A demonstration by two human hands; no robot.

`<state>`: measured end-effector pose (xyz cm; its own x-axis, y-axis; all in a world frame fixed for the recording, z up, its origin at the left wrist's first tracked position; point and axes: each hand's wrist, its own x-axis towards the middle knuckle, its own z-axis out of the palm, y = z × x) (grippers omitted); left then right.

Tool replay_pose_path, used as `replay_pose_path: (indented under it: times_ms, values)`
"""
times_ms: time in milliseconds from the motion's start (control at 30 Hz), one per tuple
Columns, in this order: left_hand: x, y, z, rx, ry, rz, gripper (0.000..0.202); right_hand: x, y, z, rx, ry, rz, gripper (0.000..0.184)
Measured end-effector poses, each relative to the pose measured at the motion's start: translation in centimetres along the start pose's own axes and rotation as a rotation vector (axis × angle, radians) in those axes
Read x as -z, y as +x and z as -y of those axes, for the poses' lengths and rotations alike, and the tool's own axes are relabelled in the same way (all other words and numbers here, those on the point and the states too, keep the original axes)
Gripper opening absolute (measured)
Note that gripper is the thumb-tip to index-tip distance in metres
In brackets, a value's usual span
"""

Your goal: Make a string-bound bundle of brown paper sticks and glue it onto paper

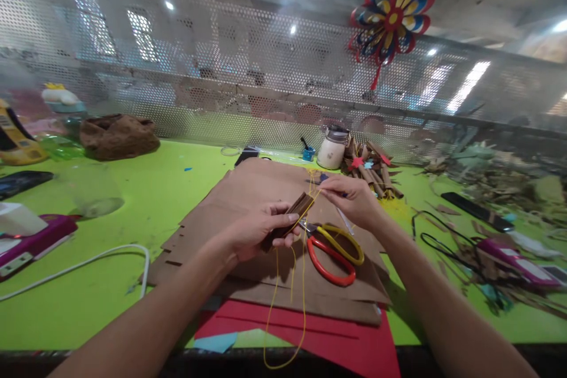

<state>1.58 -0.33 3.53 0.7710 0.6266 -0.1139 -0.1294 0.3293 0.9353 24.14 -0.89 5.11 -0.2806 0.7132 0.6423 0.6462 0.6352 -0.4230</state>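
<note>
My left hand (pixel 270 227) is closed around a rolled brown paper bundle (pixel 302 204), which tilts up to the right. A thin yellow string (pixel 304 301) runs along the bundle and hangs in a long loop past the table's front edge. At the bundle's upper end, my right hand (pixel 348 198) pinches the string between thumb and fingertips. Scissors with one red and one yellow handle (pixel 332 254) lie just below the hands, their blades partly hidden behind my left fingers. Under everything is a stack of brown paper sheets (pixel 212 218).
Red paper (pixel 345 336) sticks out under the stack. Behind stand a lidded glass jar (pixel 332 147) and a pile of tied paper rolls (pixel 376 168). A white cable (pixel 110 254) and power strip (pixel 39 242) lie left; black cable (pixel 425 236) and paper scraps lie right.
</note>
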Motion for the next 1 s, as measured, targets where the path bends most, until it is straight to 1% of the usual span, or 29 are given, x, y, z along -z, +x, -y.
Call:
replay_pose_path:
  times_ms: [67, 200, 367, 533, 700, 767, 867, 933, 1000]
  values:
    - [0.0, 0.0, 0.0, 0.004, 0.012, 0.0, 0.02, 0.0, -0.1, -0.5, -0.022, -0.024, -0.009, 0.017]
    - [0.0, 0.0, 0.0, 0.001, 0.034, 0.024, 0.021, 0.2, -0.1, -2.1, -0.128, -0.059, -0.068, 0.016]
    - [-0.2, -0.3, -0.5, 0.005, 0.019, 0.059, 0.019, 0.1, -0.4, -4.1, -0.222, -0.151, -0.049, 0.018]
    - [-0.5, -0.7, -0.9, -0.018, 0.001, 0.108, 0.016, -0.7, -0.7, -5.8, -0.27, -0.28, -0.023, 0.018]
    - [-0.6, -1.1, -1.2, -0.044, -0.043, 0.145, 0.015, -2.1, -1.1, -7.2, -0.272, -0.308, -0.062, 0.019]
    - [-0.6, -1.2, -1.3, -0.056, -0.078, 0.132, 0.014, -2.7, -1.2, -7.4, -0.268, -0.319, -0.078, 0.02]
    - [-0.5, -1.2, -1.5, -0.115, -0.153, 0.084, 0.018, -3.1, -1.3, -7.3, -0.259, -0.333, -0.089, 0.03]
    - [-0.3, -1.0, -1.5, -0.175, -0.214, 0.031, 0.022, -3.1, -1.4, -6.9, -0.25, -0.349, -0.099, 0.034]
    - [-0.1, -0.9, -1.5, -0.232, -0.268, -0.042, 0.023, -2.7, -1.4, -5.9, -0.245, -0.38, -0.141, 0.03]
